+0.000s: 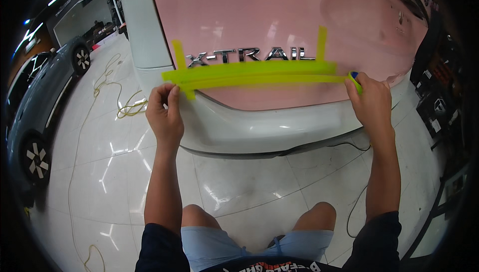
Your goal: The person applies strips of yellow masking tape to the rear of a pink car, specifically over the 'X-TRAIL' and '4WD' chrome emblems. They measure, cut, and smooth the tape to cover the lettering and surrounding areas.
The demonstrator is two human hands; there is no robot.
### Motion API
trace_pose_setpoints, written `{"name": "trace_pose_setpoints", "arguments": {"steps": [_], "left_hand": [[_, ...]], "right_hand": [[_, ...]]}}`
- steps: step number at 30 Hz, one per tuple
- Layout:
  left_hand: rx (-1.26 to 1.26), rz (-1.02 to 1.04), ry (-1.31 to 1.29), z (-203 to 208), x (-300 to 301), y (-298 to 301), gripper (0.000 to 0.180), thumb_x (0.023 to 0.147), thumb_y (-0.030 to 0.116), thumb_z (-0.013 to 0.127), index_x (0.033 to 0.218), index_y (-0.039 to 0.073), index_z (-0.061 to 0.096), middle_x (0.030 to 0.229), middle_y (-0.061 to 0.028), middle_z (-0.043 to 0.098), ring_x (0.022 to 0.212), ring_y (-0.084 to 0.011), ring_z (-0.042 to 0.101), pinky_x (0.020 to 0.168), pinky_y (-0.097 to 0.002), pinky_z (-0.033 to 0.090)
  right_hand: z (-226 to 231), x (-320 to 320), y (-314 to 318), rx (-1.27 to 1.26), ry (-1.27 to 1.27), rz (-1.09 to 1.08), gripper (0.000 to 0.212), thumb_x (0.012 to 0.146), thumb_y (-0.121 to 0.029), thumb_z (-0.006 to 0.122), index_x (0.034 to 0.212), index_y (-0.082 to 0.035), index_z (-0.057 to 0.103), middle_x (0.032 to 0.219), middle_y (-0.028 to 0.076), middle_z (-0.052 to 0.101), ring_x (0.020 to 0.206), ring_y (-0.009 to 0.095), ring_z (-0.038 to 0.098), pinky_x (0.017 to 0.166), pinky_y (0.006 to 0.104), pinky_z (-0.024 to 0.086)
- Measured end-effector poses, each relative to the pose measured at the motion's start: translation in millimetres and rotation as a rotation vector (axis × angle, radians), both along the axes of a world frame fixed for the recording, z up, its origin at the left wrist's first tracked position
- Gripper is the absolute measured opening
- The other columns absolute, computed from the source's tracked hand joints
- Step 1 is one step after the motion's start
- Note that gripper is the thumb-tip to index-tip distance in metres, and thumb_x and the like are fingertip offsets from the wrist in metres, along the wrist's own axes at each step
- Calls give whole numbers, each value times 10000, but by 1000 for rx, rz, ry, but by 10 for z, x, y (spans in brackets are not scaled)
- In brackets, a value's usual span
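A pink car panel fills the upper middle, with chrome badge letters across it. Yellow-green masking tape runs in a strip just under the letters, and short upright pieces stand at both ends. My right hand grips a roll of the same tape at the panel's right side. From the roll a stretched length of tape crosses below the strip to the left. There my left hand pinches its end between thumb and fingers, beside the panel's lower left corner.
Below the panel curves a white bumper. A yellow cord lies coiled on the tiled floor at left, and a dark cable trails at right. A grey car stands far left; dark boxes line the right.
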State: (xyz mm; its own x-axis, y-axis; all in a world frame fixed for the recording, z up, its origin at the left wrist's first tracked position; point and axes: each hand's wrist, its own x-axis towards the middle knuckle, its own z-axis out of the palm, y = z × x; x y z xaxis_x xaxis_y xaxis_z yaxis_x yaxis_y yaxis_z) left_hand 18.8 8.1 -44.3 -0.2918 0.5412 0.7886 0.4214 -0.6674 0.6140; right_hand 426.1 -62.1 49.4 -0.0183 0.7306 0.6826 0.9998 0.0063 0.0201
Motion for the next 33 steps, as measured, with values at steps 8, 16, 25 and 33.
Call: {"name": "trace_pose_setpoints", "arguments": {"steps": [8,16,25,33], "left_hand": [[32,17,36,131,18,88,128,998,107,639,1018,-19,627,888,-40,636,782,-91,580,727,-239,484],[52,-20,74,54,-20,73,129,1015,123,623,1016,-6,615,886,-38,636,784,-81,575,737,-244,491],[-44,-307,-82,-58,-225,-73,134,1019,149,624,1040,17,616,917,14,604,822,-50,509,759,-204,422],[-89,-160,-25,62,-120,45,155,1015,164,642,1037,10,634,924,6,622,801,-46,516,735,-204,434]], "right_hand": [[84,-102,62,-35,-17,-108,250,915,-281,644,886,-41,706,697,158,679,687,353,659,733,460,458],[98,-98,39,-47,-26,-103,257,905,-271,633,867,-26,700,698,175,674,696,369,658,726,484,483],[99,-195,-279,-235,221,-177,286,937,-274,627,915,0,705,710,200,666,710,383,661,715,474,512],[110,-140,3,-139,147,-166,331,924,-316,680,886,12,697,706,216,656,695,397,647,688,490,494]]}}
